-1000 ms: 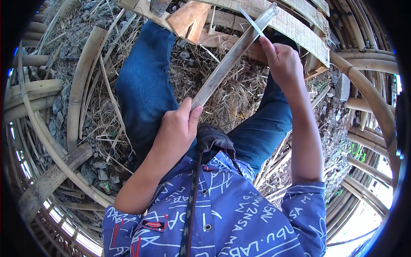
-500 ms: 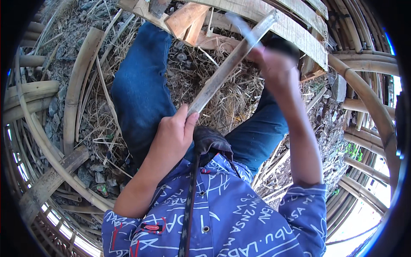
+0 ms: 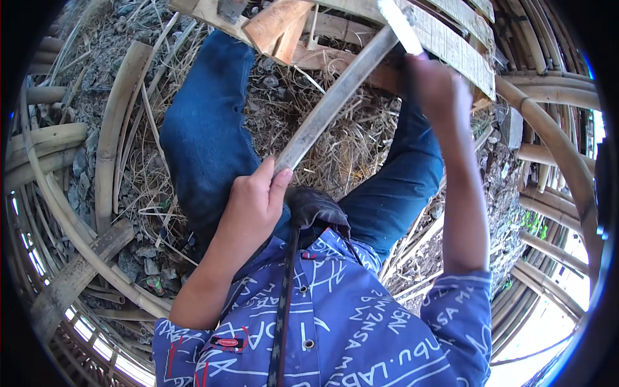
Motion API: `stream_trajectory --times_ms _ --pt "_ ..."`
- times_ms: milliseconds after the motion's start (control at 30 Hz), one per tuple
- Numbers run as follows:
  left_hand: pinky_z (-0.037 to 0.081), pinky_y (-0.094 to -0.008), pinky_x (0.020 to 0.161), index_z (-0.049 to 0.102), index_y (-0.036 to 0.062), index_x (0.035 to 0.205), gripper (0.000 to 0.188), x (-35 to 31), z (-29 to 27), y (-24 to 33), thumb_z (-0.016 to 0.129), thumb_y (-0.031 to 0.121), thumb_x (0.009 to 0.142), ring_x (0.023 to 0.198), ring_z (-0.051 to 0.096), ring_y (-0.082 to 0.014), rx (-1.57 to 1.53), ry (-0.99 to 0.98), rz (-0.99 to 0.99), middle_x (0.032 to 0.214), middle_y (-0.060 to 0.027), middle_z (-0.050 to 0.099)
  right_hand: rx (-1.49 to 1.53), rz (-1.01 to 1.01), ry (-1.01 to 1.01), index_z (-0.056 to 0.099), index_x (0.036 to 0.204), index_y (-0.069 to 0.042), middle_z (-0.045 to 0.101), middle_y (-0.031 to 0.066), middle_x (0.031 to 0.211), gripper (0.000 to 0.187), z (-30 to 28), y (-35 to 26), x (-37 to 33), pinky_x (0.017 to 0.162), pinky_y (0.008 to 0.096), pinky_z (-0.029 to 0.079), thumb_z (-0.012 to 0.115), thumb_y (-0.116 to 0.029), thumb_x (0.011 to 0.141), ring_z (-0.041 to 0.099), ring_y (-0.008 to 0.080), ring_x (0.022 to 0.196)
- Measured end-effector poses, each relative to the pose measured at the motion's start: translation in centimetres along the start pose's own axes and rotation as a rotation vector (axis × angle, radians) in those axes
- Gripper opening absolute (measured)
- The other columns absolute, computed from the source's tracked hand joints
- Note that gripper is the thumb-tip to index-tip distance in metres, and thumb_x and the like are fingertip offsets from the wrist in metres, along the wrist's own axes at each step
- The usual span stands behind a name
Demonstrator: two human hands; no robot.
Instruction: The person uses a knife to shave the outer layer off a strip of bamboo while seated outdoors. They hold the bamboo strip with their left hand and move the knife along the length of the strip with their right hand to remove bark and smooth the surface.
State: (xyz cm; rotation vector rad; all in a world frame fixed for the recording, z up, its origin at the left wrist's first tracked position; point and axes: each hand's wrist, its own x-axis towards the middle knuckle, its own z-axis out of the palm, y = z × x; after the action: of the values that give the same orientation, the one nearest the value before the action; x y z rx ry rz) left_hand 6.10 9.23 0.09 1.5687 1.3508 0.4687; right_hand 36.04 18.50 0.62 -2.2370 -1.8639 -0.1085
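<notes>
My left hand (image 3: 250, 205) is wrapped round the near end of a long split bamboo strip (image 3: 335, 100). The strip slants up and away to the right, and its far end meets the slatted wooden bench. My right hand (image 3: 442, 97), blurred by motion, grips a knife (image 3: 401, 27) by a pinkish handle. Its bright blade points away and to the left, close by the far end of the strip. Whether blade and strip touch I cannot tell.
Across the far side stands the slatted wooden bench (image 3: 445, 45), with a wedge-shaped wood block (image 3: 277, 27) at its left. Bamboo poles (image 3: 119, 129) lie at left, and a bent pole (image 3: 561, 148) curves at right. Dry straw and stones cover the ground between my legs.
The knife has swung right and away, from across the strip to near its far end. My left hand and the strip have shifted slightly left and nearer.
</notes>
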Motion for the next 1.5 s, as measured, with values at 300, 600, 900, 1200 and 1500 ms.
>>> stream_trajectory --times_ms 300,600,900,1200,1500 --pt "0.039 -0.0467 0.048 0.052 -0.0048 0.088 0.023 0.0 0.1 -0.1 0.053 0.017 0.097 0.06 0.058 -0.0442 -0.015 0.023 -0.021 0.059 -0.0253 0.053 0.308 -0.05 -0.192 0.065 0.067 -0.006 0.061 0.0168 0.059 0.058 -0.8 -5.4 -4.0 0.055 0.0475 0.049 0.053 -0.058 0.09 0.062 0.0387 0.057" --pt "0.04 -0.0408 0.049 0.053 -0.0039 0.09 0.021 0.0 0.7 -0.3 0.054 0.015 0.097 0.056 0.058 -0.04 0.055 0.076 0.026 0.06 -0.0216 0.052 0.407 -0.13 -0.446 0.064 0.063 -0.006 0.059 0.0174 0.056 0.057 -1.6 -9.3 -8.4 0.052 0.0462 0.049 0.054 -0.055 0.091 0.062 0.0374 0.057" --pt "0.041 -0.051 0.05 0.052 -0.0009 0.086 0.023 0.1 0.8 -0.2 0.053 0.02 0.097 0.06 0.058 -0.0445 0.146 0.11 0.049 0.059 -0.024 0.055 0.341 -0.068 -0.211 0.063 0.068 -0.002 0.052 0.0147 0.052 0.057 -0.5 -7.5 -6.2 0.051 0.0416 0.043 0.053 -0.052 0.094 0.052 0.0312 0.048" --pt "0.041 -0.0503 0.049 0.051 -0.0018 0.085 0.025 0.4 0.6 -0.3 0.054 0.02 0.097 0.06 0.058 -0.0439 0.105 0.073 0.067 0.058 -0.0245 0.054 0.378 0.08 -0.153 0.069 0.076 -0.006 0.063 0.0204 0.067 0.057 0.3 -4.2 -3.1 0.062 0.0474 0.051 0.047 -0.055 0.095 0.064 0.0395 0.068" --pt "0.041 -0.0467 0.049 0.052 -0.0026 0.086 0.024 0.4 0.4 -0.1 0.054 0.019 0.097 0.061 0.059 -0.0434 0.094 0.064 0.02 0.059 -0.0245 0.054 0.175 0.019 -0.129 0.067 0.074 -0.004 0.064 0.0216 0.072 0.069 -0.2 -3.3 -2.9 0.069 0.0478 0.051 0.042 -0.066 0.092 0.064 0.0426 0.075"
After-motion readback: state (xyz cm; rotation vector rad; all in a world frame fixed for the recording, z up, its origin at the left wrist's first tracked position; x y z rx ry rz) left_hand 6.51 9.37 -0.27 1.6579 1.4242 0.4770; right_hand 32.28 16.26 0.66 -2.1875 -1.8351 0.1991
